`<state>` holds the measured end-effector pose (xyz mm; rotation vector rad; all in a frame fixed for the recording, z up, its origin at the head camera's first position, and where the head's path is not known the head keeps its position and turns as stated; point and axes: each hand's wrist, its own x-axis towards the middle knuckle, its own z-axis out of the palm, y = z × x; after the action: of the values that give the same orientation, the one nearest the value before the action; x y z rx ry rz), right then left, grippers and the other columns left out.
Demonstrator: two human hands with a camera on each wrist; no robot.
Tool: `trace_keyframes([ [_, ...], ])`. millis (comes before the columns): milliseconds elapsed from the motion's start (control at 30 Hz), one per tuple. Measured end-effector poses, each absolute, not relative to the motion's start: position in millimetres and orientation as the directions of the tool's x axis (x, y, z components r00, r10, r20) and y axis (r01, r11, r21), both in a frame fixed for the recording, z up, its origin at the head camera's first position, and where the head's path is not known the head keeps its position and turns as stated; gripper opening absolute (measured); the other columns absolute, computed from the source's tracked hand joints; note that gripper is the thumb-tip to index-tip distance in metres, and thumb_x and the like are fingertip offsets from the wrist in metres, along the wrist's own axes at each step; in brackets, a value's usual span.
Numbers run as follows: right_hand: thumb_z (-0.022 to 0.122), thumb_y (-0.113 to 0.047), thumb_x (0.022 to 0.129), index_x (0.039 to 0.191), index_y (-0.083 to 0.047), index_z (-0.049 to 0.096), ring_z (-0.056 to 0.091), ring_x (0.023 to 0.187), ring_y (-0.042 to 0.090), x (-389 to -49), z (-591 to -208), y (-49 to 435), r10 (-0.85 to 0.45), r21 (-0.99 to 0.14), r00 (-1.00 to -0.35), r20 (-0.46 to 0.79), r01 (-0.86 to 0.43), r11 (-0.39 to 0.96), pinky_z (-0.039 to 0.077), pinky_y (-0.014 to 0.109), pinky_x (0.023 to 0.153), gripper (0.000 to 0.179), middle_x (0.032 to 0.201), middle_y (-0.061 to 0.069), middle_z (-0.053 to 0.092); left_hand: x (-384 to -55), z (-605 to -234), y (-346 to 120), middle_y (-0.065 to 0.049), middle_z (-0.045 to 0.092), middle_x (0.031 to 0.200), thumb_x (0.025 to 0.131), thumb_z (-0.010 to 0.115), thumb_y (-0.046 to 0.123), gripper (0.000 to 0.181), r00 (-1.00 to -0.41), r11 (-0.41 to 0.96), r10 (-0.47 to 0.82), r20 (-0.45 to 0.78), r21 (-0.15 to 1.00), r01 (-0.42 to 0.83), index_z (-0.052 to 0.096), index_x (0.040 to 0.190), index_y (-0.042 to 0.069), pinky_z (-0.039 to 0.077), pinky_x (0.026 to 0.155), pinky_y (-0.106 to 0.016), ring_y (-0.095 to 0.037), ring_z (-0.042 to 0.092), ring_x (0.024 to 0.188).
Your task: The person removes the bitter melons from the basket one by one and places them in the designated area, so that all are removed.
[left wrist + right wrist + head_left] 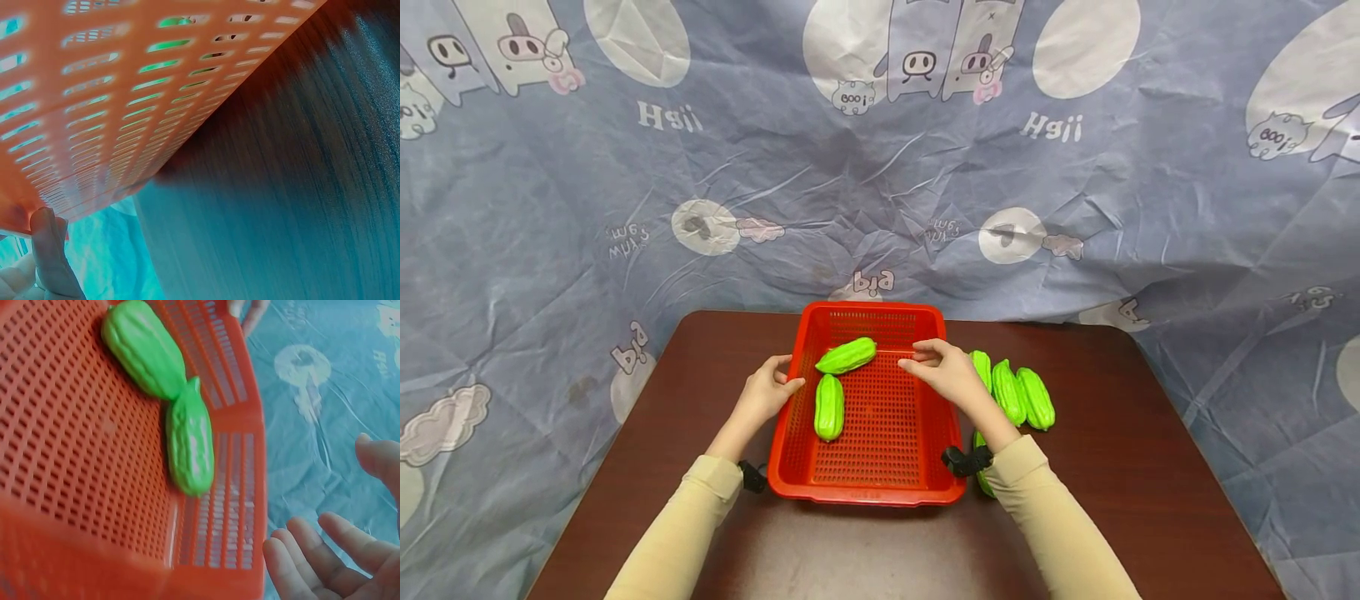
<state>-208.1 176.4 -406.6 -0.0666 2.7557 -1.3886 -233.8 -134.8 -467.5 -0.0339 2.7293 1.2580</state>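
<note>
A red plastic basket [880, 492] with slotted walls stands on the table. My left hand [765, 390] holds its left rim, thumb over the edge and fingers against the outer wall [144, 94]. Inside lie two bright green, ridged bitter melons: one slanted near the back [847, 356], the other lengthwise along the left side [829, 408]. Over the right side of the basket hovers my right hand [949, 372], empty, its fingers [312, 550] spread and loosely bent in the right wrist view.
Several more bitter melons [1036, 398] lie on the brown table [1105, 467] to the right of the basket, some partly hidden by my right arm. Behind the table hangs a blue-grey patterned cloth [865, 183]. Both wrists carry black straps.
</note>
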Motion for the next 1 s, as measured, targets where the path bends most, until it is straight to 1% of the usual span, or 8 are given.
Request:
trace_keyframes([
  [133, 0.073, -0.039, 0.088, 0.127, -0.009, 0.063, 0.066, 0.110, 0.027, -212, -413, 159, -0.083, -0.805, -0.996, -0.033, -0.023, 0.593, 0.055, 0.042, 0.089, 0.050, 0.120, 0.012, 0.069, -234, -468, -135, -0.018, 0.061, 0.100, 0.093, 0.070, 0.023, 0.059, -0.991, 0.650, 0.036, -0.128, 0.756, -0.074, 0.046, 0.144, 0.005, 0.055, 0.070, -0.036, -0.026, 0.062, 0.081],
  [333, 0.073, -0.039, 0.088, 0.125, -0.009, 0.065, 0.066, 0.108, 0.025, -215, -424, 135, -0.100, -0.814, -0.994, -0.049, -0.019, 0.581, 0.055, 0.040, 0.089, 0.048, 0.116, 0.009, 0.070, -234, -468, -135, -0.017, 0.061, 0.100, 0.093, 0.070, 0.023, 0.059, -0.991, 0.648, 0.044, -0.125, 0.759, -0.067, 0.046, 0.144, 0.005, 0.055, 0.068, -0.036, -0.025, 0.062, 0.079],
  [533, 0.076, -0.037, 0.086, 0.126, -0.006, 0.064, 0.066, 0.108, 0.026, -218, -434, 114, -0.138, -0.820, -0.988, -0.070, -0.022, 0.573, 0.054, 0.040, 0.090, 0.053, 0.118, 0.014, 0.069, -234, -469, -136, -0.017, 0.061, 0.099, 0.093, 0.070, 0.023, 0.059, -0.991, 0.648, 0.044, -0.128, 0.759, -0.069, 0.046, 0.144, 0.006, 0.055, 0.068, -0.035, -0.025, 0.062, 0.079],
  [733, 0.075, -0.040, 0.086, 0.130, -0.003, 0.062, 0.065, 0.109, 0.028, -224, -442, 95, -0.173, -0.793, -0.980, -0.099, -0.027, 0.609, 0.054, 0.042, 0.090, 0.059, 0.120, 0.016, 0.068, -235, -468, -135, -0.017, 0.061, 0.100, 0.093, 0.070, 0.023, 0.058, -0.991, 0.648, 0.040, -0.129, 0.758, -0.073, 0.046, 0.144, 0.006, 0.055, 0.068, -0.035, -0.026, 0.062, 0.080],
  [1000, 0.076, -0.041, 0.085, 0.128, -0.001, 0.062, 0.066, 0.106, 0.029, -228, -455, 78, -0.201, -0.744, -0.969, -0.143, -0.028, 0.667, 0.054, 0.041, 0.087, 0.061, 0.119, 0.017, 0.068, -234, -469, -135, -0.018, 0.062, 0.101, 0.093, 0.070, 0.023, 0.058, -0.992, 0.645, 0.040, -0.122, 0.761, -0.067, 0.046, 0.144, 0.006, 0.056, 0.067, -0.035, -0.025, 0.064, 0.078],
])
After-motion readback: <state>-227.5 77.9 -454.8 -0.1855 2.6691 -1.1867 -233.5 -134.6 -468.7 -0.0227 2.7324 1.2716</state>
